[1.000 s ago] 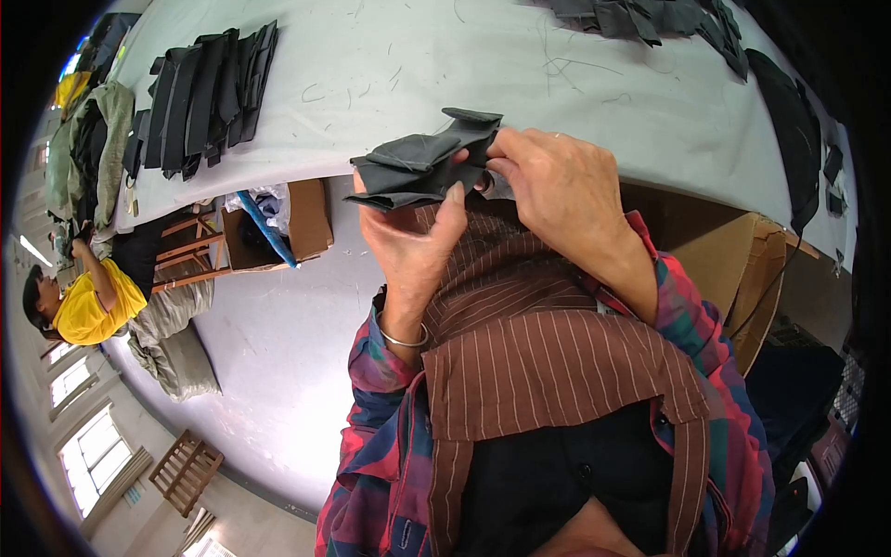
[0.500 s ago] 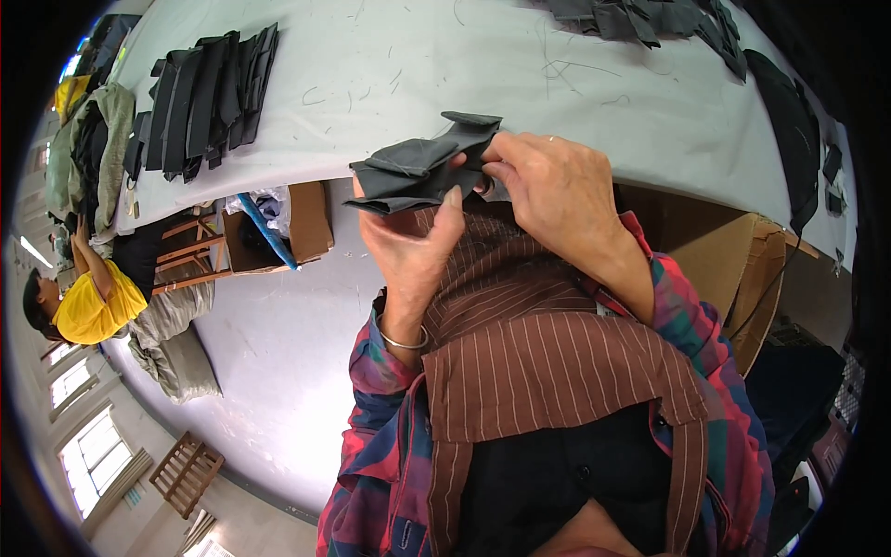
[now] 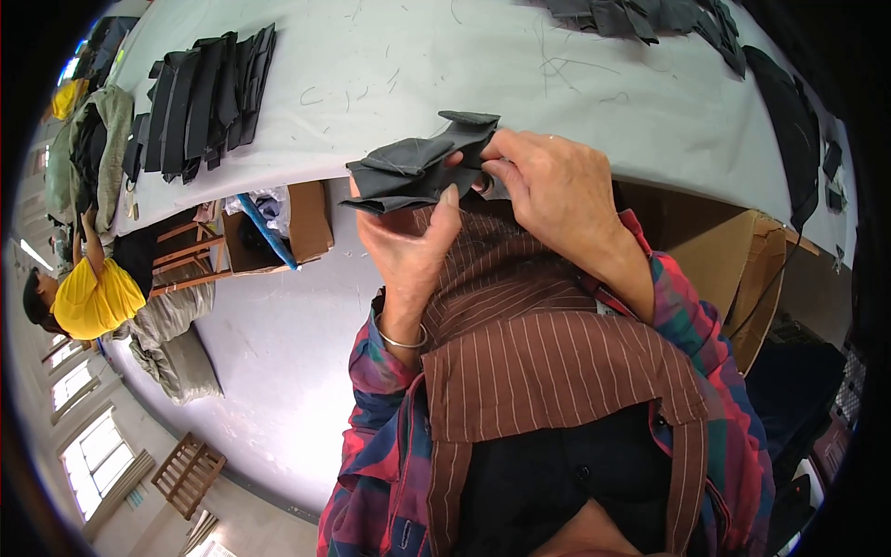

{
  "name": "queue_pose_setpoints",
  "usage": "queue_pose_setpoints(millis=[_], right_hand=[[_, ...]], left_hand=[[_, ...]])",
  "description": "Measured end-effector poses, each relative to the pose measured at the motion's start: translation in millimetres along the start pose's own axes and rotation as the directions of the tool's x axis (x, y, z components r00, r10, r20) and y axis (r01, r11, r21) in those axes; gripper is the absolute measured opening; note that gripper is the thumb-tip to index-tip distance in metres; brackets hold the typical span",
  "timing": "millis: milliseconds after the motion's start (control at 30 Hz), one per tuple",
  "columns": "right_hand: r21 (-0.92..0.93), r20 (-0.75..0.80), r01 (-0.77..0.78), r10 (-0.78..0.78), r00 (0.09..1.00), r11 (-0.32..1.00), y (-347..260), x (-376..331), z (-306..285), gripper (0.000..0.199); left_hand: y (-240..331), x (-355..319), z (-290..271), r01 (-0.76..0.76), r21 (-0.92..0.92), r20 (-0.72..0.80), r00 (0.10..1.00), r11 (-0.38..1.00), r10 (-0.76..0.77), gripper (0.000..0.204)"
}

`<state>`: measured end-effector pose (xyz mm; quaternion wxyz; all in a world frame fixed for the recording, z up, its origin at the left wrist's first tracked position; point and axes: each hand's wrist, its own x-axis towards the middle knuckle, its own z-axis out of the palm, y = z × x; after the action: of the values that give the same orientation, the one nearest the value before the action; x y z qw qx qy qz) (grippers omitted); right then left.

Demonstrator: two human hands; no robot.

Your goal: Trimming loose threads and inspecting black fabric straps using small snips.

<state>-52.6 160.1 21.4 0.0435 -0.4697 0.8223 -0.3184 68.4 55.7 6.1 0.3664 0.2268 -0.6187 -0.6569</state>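
A folded piece of dark grey fabric (image 3: 404,169) is held between my two hands, just in front of the table's near edge. My left hand (image 3: 408,243) grips it from below, thumb pressed up against its near side. At the right end of the cloth, my right hand (image 3: 557,181) pinches an edge between thumb and forefinger. Loose threads lie on top of the cloth. My other fingers are partly hidden behind the fabric.
A white-covered table (image 3: 371,84) bears a row of dark fabric strips (image 3: 200,107) at left and more dark pieces (image 3: 640,19) at far right, with thread scraps between. Below stand cardboard boxes (image 3: 311,223). A person in a yellow shirt (image 3: 97,297) works at the left.
My hands and the cloth have barely shifted; the grip looks the same. At the left, the person in yellow has moved their arms and head slightly.
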Motion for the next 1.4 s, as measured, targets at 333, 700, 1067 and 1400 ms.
queue_pose_setpoints(millis=[333,700,1067,1400], right_hand=[[0.01,0.006,-0.021,0.02,1.0,1.0,1,0,3,0.005],[0.134,-0.045,-0.034,0.041,0.998,0.99,1,2,13,0.012],[-0.034,-0.092,0.081,-0.084,0.992,0.996,-3,5,17,0.008],[-0.096,-0.099,0.19,-0.199,0.975,0.977,-1,6,15,0.011]], left_hand=[[3,0,-2,0.08,0.017,0.017,0.997,0.997,-0.081,0.047],[-2,0,-5,0.029,-0.012,0.025,0.999,1.0,-0.029,0.048],[-4,1,-5,0.017,-0.014,0.027,1.0,1.0,-0.016,0.048],[-1,0,-6,0.006,-0.011,0.032,0.999,1.0,-0.006,0.046]])
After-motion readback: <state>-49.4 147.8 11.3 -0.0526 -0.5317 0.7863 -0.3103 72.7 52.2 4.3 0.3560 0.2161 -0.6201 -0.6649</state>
